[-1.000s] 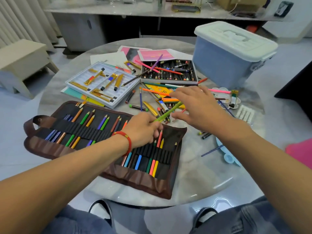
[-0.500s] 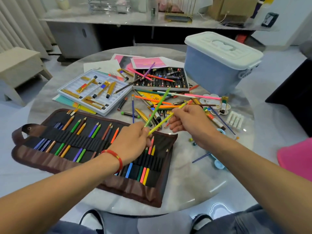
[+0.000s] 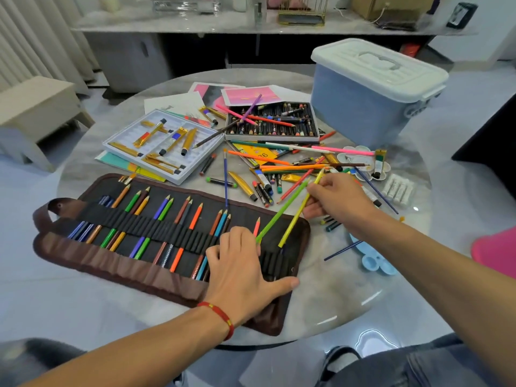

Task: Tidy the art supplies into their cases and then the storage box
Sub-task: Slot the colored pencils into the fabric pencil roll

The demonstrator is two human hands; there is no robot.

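Comparing with the view half a second back: the left hand [image 3: 240, 272] has let go of the green pencil [image 3: 282, 212] and now lies flat on the right end of the roll-up pencil case [image 3: 92, 241], fingers straight and spread, thumb reaching the case's edge. Both the green pencil and the yellow pencil [image 3: 300, 208] have passed to the right hand [image 3: 339, 198], whose fingers are curled and pinched on their upper ends. The 2 pencils, raised and pointing away a moment ago, now slant down toward the case, their lower ends at the elastic loops near its right end; the green one's end sits just beside the left hand's fingers.

Judgement: the step in hand is seating these 2 pencils in vacant loops, with the left hand steadying the fabric. Whether either end has entered a loop cannot be told.

Remaining work is considerable. Loose pencils, crayons and paint tubes lie scattered on the tabletop [image 3: 335, 291] between the case and the crayon box [image 3: 272, 121]. The paint tray [image 3: 164, 143] is only part filled. The storage box [image 3: 371, 90] stands at the far right with its lid on
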